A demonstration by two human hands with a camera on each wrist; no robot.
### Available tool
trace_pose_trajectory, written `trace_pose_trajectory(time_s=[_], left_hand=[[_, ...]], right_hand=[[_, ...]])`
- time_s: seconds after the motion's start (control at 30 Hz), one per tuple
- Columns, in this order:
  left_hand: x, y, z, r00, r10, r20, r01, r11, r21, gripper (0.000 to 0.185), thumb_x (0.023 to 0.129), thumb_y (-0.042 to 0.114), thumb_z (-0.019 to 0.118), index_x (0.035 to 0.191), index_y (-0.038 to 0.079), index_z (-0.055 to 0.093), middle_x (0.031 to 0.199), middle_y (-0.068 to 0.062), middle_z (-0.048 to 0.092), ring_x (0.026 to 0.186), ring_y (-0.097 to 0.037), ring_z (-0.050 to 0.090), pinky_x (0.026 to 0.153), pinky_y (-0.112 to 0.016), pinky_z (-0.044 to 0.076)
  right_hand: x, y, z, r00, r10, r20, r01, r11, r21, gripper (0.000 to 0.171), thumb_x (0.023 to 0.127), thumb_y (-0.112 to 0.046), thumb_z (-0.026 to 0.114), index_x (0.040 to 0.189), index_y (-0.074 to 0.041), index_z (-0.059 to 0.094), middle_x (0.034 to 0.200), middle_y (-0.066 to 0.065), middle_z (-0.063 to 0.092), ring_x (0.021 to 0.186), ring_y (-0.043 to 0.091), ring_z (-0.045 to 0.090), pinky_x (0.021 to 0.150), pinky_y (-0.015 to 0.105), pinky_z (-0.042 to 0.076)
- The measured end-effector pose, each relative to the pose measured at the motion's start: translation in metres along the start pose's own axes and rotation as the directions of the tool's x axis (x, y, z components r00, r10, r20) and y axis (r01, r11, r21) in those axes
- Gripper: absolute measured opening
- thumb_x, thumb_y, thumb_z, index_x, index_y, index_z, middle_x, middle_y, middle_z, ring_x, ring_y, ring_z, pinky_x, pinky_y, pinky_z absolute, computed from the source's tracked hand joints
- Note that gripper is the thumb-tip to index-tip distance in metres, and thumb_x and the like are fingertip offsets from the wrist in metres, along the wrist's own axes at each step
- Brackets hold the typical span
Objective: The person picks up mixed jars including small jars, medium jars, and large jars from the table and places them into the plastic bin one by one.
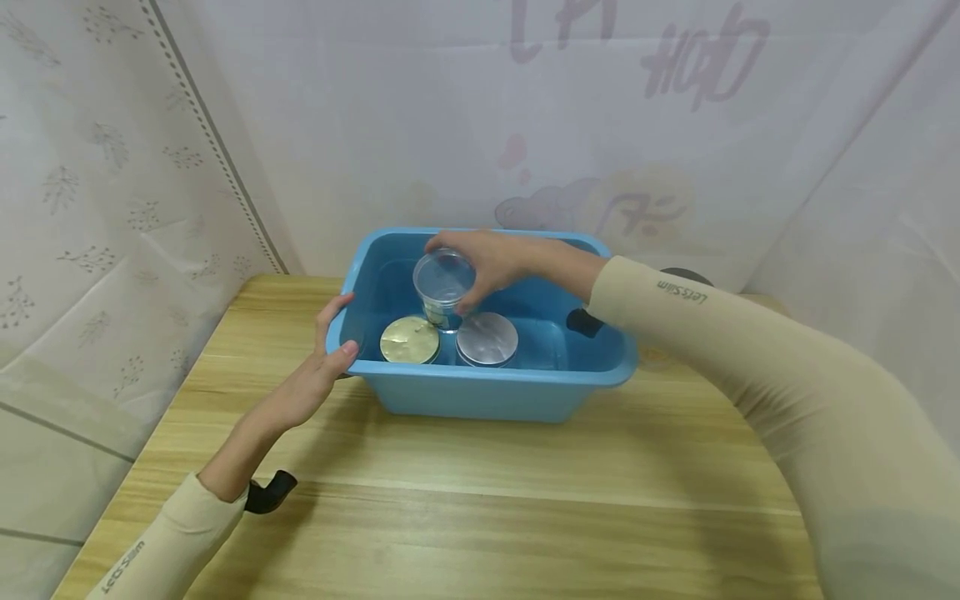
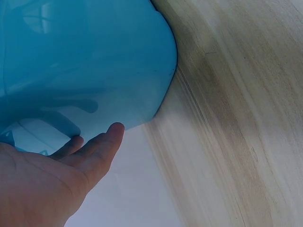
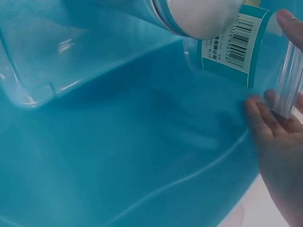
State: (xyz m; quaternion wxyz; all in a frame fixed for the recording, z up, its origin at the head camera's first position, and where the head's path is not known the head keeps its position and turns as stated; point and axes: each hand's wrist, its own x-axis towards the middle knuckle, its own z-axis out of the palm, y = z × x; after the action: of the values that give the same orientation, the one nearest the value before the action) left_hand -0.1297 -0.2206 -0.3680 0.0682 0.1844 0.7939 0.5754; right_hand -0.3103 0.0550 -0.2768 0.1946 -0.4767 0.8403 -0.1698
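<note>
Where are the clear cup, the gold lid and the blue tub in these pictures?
clear cup (image 1: 444,282), head view, on its see-through side wall.
gold lid (image 1: 409,340), head view, middle of the lid's top.
blue tub (image 1: 480,392), head view, on its near outer wall.

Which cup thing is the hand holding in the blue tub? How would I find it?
Look at the blue plastic tub on the wooden table. Inside it stand a gold-lidded jar and a silver-lidded jar. Just above them, the right hand grips a clear plastic cup; it is the only see-through one, has no lid, and is tilted with its open mouth facing you.
</note>
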Motion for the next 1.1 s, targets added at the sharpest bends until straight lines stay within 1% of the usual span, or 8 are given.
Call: trace_pose_trajectory(time_s=[0.13,0.27,0.5,0.7,0.9,1.1], left_hand=[[0.0,-0.001,0.0,1.0,-0.001,0.0,0.001,1.0,-0.002,0.066,0.106,0.039,0.033,0.158,0.032,-0.006,0.162,-0.014,-0.013,0.141,-0.054,0.019,0.096,-0.077,0.031],[0.001,-0.002,0.0,1.0,-0.005,0.0,0.005,1.0,0.001,0.066,0.106,0.038,0.033,0.158,0.031,-0.006,0.162,-0.014,-0.014,0.141,-0.054,0.019,0.096,-0.077,0.032],[0.001,-0.001,0.001,1.0,-0.009,-0.003,0.009,1.0,0.003,0.065,0.106,0.036,0.033,0.158,0.032,-0.006,0.162,-0.014,-0.013,0.14,-0.054,0.02,0.096,-0.076,0.032],[0.0,-0.001,0.001,1.0,0.005,-0.006,-0.005,1.0,0.009,0.066,0.106,0.037,0.034,0.158,0.032,-0.006,0.162,-0.015,-0.014,0.141,-0.055,0.018,0.095,-0.078,0.031],[0.0,-0.001,0.001,1.0,0.0,-0.007,0.0,1.0,0.013,0.066,0.106,0.036,0.034,0.158,0.032,-0.006,0.162,-0.016,-0.012,0.14,-0.055,0.019,0.095,-0.077,0.032],[0.0,0.0,0.001,1.0,-0.001,-0.005,0.001,1.0,0.013,0.065,0.106,0.036,0.033,0.158,0.032,-0.006,0.162,-0.016,-0.012,0.14,-0.054,0.019,0.096,-0.077,0.031]], right_hand=[[-0.001,0.005,0.002,1.0,-0.016,-0.006,0.016,0.999,0.051,0.097,0.076,-0.03,0.091,0.154,-0.009,0.037,0.148,0.005,0.045,0.129,0.023,0.044,0.102,0.042,0.041],[-0.003,0.01,0.006,1.0,-0.02,-0.01,0.021,0.997,0.072,0.097,0.075,-0.029,0.093,0.153,-0.009,0.038,0.148,0.005,0.045,0.129,0.023,0.044,0.103,0.043,0.041],[-0.007,0.013,0.011,1.0,0.022,0.005,-0.023,0.997,0.068,0.097,0.074,-0.03,0.093,0.153,-0.013,0.039,0.147,0.004,0.046,0.129,0.023,0.044,0.103,0.043,0.041],[-0.005,0.015,0.014,0.999,0.041,0.012,-0.042,0.997,0.06,0.097,0.074,-0.031,0.093,0.153,-0.014,0.04,0.145,0.004,0.046,0.128,0.023,0.044,0.102,0.043,0.042],[-0.004,0.015,0.016,0.999,0.048,0.02,-0.049,0.998,0.045,0.098,0.073,-0.031,0.094,0.153,-0.014,0.04,0.144,0.004,0.047,0.127,0.023,0.045,0.103,0.042,0.041],[0.0,0.017,0.02,0.996,0.073,0.05,-0.075,0.997,0.031,0.1,0.073,-0.034,0.094,0.154,-0.014,0.039,0.146,0.006,0.046,0.129,0.024,0.044,0.104,0.044,0.04]])
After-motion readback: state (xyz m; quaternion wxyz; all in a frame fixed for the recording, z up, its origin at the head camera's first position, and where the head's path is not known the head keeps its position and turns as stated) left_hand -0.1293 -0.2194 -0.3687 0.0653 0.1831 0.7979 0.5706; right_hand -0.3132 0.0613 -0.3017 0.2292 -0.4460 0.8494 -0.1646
